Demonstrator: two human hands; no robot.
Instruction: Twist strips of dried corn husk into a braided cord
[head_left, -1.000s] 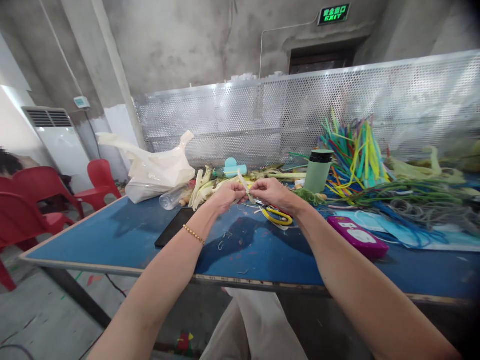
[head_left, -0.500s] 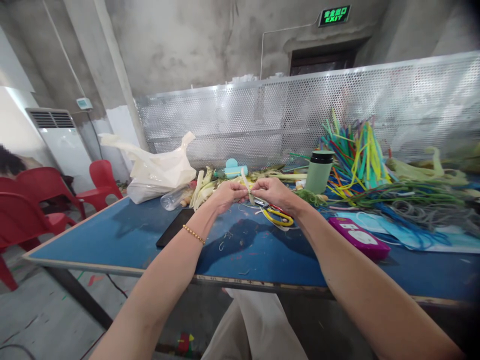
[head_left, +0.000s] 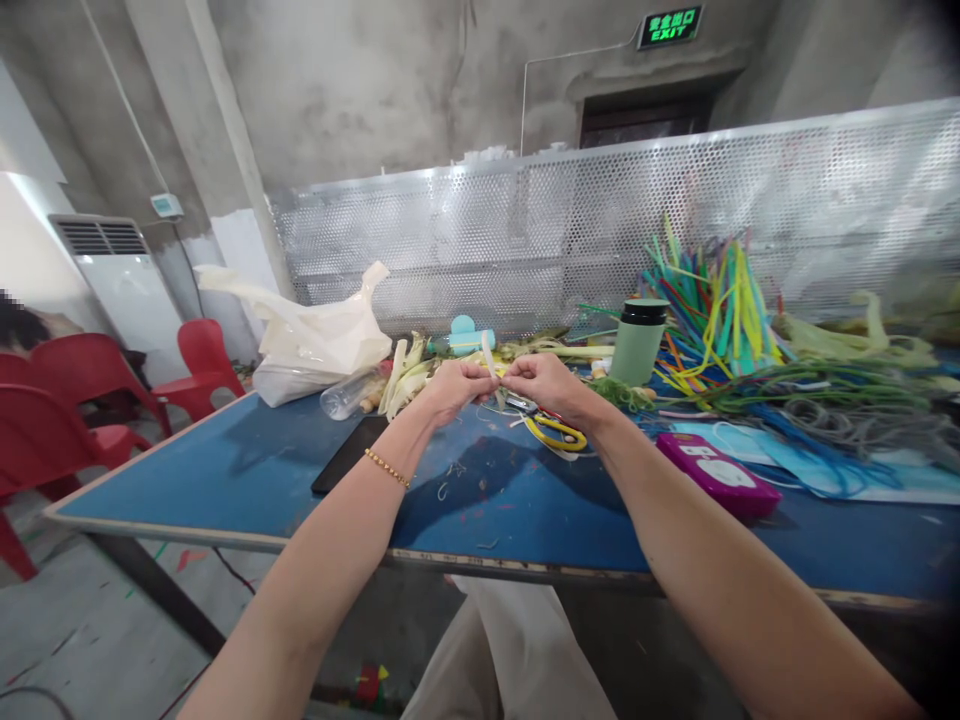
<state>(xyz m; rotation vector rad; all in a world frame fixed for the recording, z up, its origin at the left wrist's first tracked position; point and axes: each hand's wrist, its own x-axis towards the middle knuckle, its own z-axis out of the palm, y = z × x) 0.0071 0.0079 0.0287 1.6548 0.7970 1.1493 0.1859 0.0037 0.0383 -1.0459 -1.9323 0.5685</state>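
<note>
My left hand (head_left: 452,388) and my right hand (head_left: 546,384) meet above the blue table (head_left: 225,470), fingers pinched together. Between them they hold a thin pale strip (head_left: 491,358), which stands up from the fingertips. Yellow-handled scissors (head_left: 556,431) lie on the table just below my right hand. A pile of pale leaf strips (head_left: 405,375) lies behind my left hand.
A white plastic bag (head_left: 315,335) and a clear bottle (head_left: 345,393) sit at the back left. A green flask (head_left: 637,342), a bundle of coloured strips (head_left: 712,305), a magenta box (head_left: 712,475) and a black flat object (head_left: 349,452) lie around. Red chairs (head_left: 82,390) stand at the left.
The pale strip has shifted slightly between my fingertips and now points more upright. Both hands stay in almost the same place.
</note>
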